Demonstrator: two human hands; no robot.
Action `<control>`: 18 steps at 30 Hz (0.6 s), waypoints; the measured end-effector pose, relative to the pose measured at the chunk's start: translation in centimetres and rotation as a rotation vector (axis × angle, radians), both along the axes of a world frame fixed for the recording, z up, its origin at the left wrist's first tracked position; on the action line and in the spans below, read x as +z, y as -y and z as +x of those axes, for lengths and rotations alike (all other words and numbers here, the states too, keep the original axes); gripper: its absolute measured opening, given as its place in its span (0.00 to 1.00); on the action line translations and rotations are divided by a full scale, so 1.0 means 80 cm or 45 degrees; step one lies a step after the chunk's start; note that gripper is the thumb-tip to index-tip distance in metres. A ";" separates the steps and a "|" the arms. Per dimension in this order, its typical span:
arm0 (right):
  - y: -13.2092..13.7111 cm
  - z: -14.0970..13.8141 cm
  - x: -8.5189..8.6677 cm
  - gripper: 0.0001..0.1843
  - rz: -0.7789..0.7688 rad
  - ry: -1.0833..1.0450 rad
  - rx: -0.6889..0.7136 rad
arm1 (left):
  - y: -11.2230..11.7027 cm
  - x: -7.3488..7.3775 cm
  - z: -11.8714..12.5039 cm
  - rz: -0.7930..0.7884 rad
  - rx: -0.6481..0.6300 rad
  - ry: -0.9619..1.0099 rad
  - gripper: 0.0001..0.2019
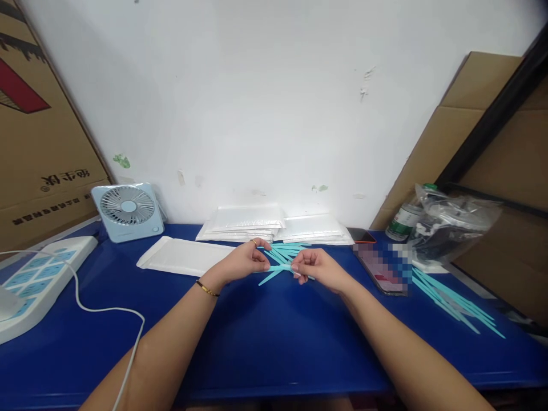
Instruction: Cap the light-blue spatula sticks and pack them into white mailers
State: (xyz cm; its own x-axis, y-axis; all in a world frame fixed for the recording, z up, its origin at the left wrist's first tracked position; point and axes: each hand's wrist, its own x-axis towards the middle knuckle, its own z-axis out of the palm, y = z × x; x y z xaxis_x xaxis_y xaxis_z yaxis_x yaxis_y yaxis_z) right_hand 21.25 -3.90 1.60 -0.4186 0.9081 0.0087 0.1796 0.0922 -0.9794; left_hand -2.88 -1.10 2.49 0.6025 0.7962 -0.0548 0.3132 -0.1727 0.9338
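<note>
My left hand and my right hand meet over the blue table, both pinched on thin teal strips that fan out between them. The left wrist wears a gold bracelet and a finger carries a ring. One strip pokes down and left from the pinch. A flat white padded envelope lies just left of my left hand.
Stacked white envelopes sit against the wall. A small blue fan and a white device with cable are at left. A phone, bottle, plastic bag and more teal strips lie at right; cardboard on both sides.
</note>
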 end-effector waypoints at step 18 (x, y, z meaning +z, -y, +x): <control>-0.047 0.060 -0.043 0.40 0.578 0.949 -0.222 | -0.039 -0.054 0.053 0.858 0.073 -0.799 0.53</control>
State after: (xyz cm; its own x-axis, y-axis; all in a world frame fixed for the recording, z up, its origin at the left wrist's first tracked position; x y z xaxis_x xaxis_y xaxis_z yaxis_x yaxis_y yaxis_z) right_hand 26.02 -0.11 -1.82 -0.3156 0.9347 0.1636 0.8033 0.3549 -0.4783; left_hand 1.35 2.01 -1.84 0.5774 0.8063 0.1280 0.7532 -0.5866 0.2976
